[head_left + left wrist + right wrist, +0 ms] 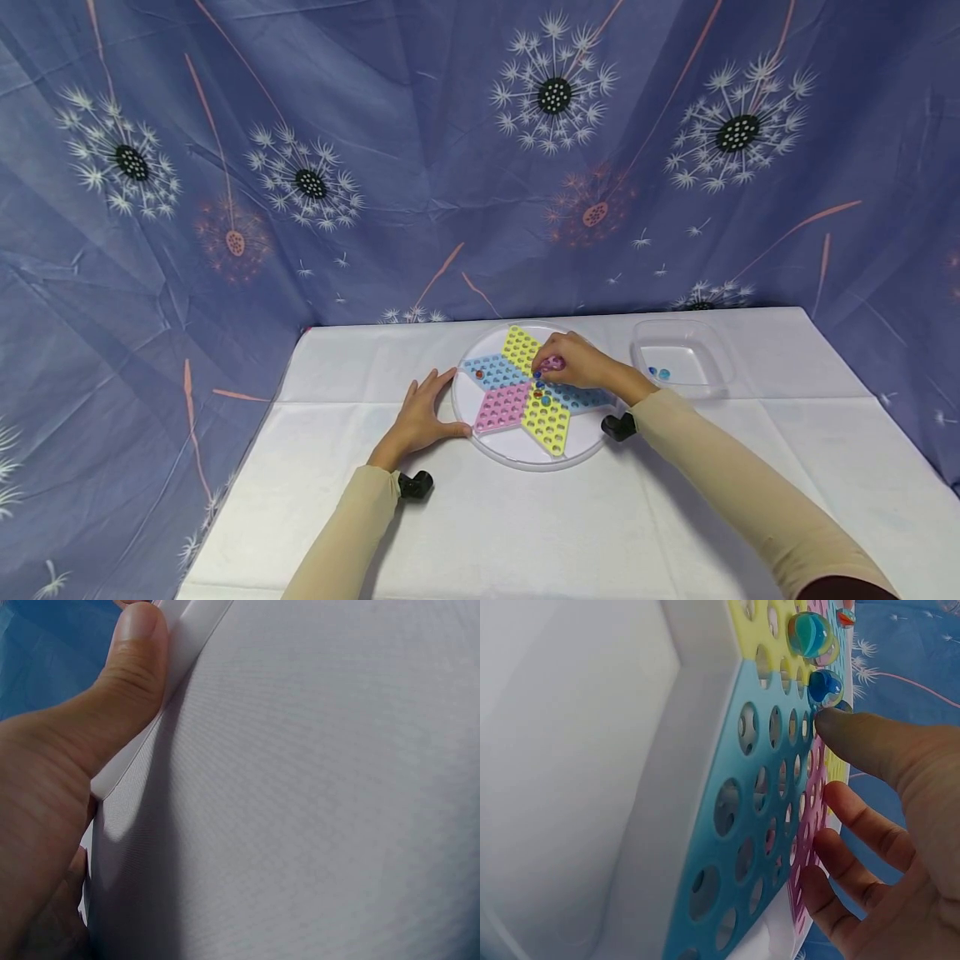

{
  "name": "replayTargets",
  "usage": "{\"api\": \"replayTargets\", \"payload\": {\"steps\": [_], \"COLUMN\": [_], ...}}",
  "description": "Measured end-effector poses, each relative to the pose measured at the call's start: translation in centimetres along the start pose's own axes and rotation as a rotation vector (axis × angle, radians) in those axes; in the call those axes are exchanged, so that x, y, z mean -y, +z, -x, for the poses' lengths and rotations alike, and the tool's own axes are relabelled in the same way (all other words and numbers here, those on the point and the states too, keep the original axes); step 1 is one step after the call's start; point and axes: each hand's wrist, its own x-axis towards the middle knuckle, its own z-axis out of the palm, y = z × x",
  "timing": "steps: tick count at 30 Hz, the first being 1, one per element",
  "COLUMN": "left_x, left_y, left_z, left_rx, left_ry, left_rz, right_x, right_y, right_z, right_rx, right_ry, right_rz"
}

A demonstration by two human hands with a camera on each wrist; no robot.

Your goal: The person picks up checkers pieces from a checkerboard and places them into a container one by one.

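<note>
1. The round game board lies flat on the white tablecloth, a star of yellow, blue and pink holed sections set inside its pale rim.
2. The left hand is at the board's left side, its fingers spread apart and clamped on nothing; the thumb touches the rim. In the left wrist view most of its other fingers are hidden behind the palm or cut off.
3. The right hand is over the board and covers much of the star's far right part; only a patch of pink shows under it. Its lower three fingers are bent and spaced apart. The thumb tip is right beside a blue marble — the index finger is hard to make out behind it, so I cannot tell whether the two pinch anything.
4. A teal marble sits on the near yellow section, with a few small blue and red ones crowded by the centre, too small to count surely. A red marble rests alone on the left blue section.
5. Right of the board, a clear plastic box holds blue marbles, perhaps two; its see-through walls are faint against the cloth.
</note>
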Motion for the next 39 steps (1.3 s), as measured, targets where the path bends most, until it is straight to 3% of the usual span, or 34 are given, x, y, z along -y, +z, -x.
{"api": "replayTargets", "payload": {"steps": [26, 31, 39], "left_x": [-0.1, -0.1, -0.2], "left_y": [0.1, 0.2, 0.1], "left_z": [0.1, 0.2, 0.2], "left_rx": [-0.006, -0.004, -0.004], "left_ry": [-0.002, -0.010, -0.011], "left_rz": [0.015, 0.022, 0.017], "right_x": [0.6, 0.9, 1.1], "right_y": [-0.7, -1.4, -2.6], "right_z": [0.4, 0.7, 0.9], "right_rx": [-0.003, -0.021, -0.075], "right_ry": [-0.032, -0.081, -0.063], "right_rz": [-0.001, -0.028, -0.076]}}
